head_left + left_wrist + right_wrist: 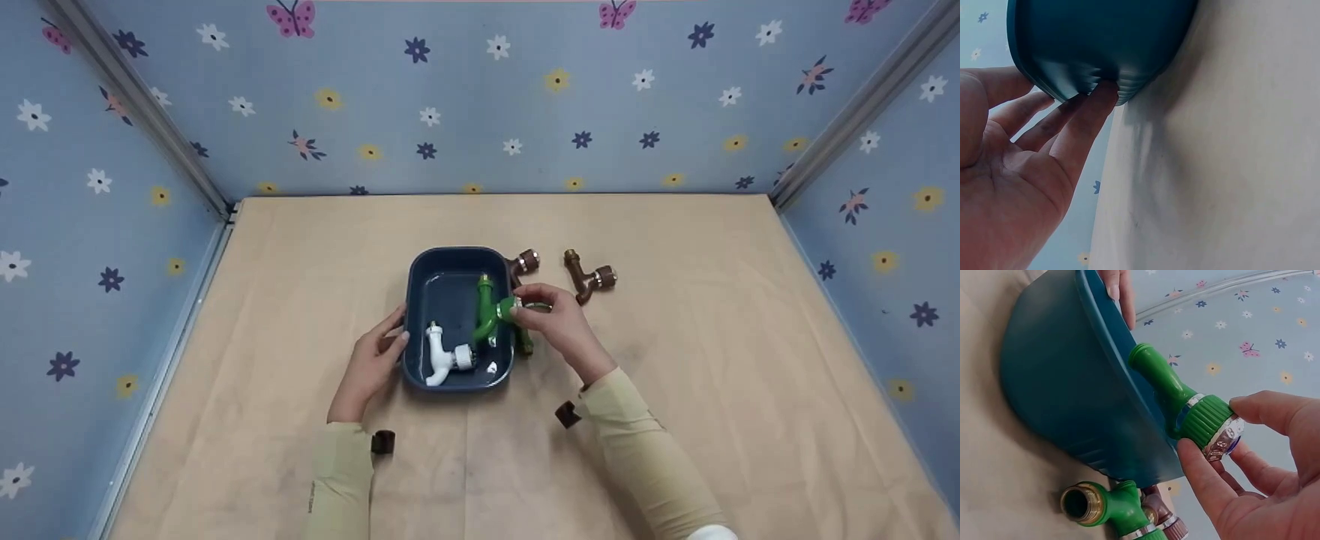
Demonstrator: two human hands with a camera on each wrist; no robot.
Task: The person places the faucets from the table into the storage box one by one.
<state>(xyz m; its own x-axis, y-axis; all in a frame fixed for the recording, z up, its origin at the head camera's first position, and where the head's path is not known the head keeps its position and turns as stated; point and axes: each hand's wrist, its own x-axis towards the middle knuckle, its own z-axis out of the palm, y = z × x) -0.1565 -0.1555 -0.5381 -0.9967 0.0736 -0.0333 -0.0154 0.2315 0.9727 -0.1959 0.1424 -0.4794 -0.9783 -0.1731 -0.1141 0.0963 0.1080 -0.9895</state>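
My right hand (559,319) pinches a green plastic tap (486,307) by its ribbed, silver-banded knob, over the right side of a dark blue basin (459,255). In the right wrist view, thumb and fingers grip the knob while the spout (1157,368) points away from the hand. A white tap (441,360) lies inside the basin at the near left. Against the basin's left outer wall rest the fairly straight fingers of my left hand (369,367); the left wrist view has the fingertips (1107,93) touching beneath the rim.
Another green tap (1123,509) with a brass thread lies beside the basin's right wall, close to a brown tap (527,261). A second brown tap (589,277) sits farther right. Flower-patterned walls (495,97) enclose the beige-covered table (712,360) at back and sides.
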